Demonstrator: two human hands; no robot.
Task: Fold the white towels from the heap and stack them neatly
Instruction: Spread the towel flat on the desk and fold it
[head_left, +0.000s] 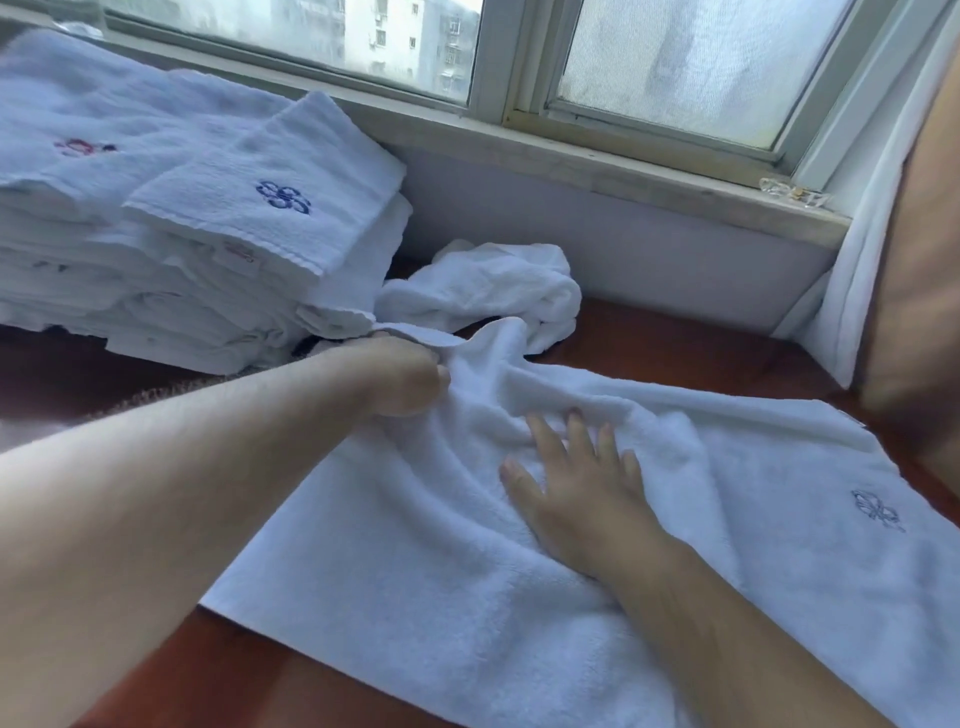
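The left grip (402, 376) bunches the far edge of a white towel (441, 571) in curled fingers. Just right of it, the right grip (571, 488) lies flat, fingers straight, on that towel, spread over the bench (675, 332). Left of both stands a stack of folded towels (208, 249) with a blue stitched emblem (284, 197), no letters legible.

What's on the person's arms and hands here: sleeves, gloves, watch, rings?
Nothing worn that shows. The left forearm and right forearm are bare to the frame edge, with no sleeve or cuff in view. The left hand and right hand are ungloved, with no watch, bracelet or ring visible. The right hand's nails look short.
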